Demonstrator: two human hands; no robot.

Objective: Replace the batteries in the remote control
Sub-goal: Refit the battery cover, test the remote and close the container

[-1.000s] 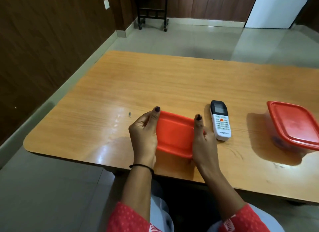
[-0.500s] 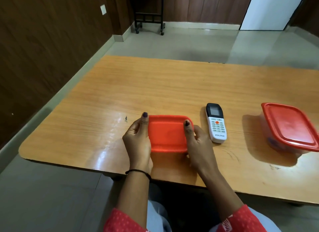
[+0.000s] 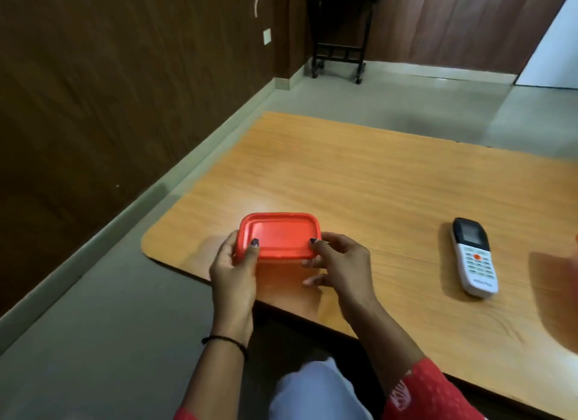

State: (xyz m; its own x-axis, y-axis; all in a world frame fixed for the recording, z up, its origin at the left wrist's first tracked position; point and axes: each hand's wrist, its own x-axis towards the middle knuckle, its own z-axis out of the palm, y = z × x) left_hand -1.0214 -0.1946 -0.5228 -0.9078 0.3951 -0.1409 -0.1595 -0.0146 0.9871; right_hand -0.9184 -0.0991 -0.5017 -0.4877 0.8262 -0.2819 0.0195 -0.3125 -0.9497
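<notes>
A small clear box with a red lid stands near the front left corner of the wooden table. My left hand grips its left side, thumb on the lid's rim. My right hand holds its right side, thumb at the lid's near right corner and fingers curled along the wall. What is in the box is hidden. The white and black remote control lies face up on the table, well to the right of both hands, with nothing touching it.
A sliver of a second red-lidded box shows at the right edge. The table's rounded corner is just left of the small box. A dark wood wall runs along the left, and a black wheeled stand is at the far wall.
Both hands have carried the small box left along the table, away from the remote. The view has swung left, so the larger red-lidded box is almost out of the frame.
</notes>
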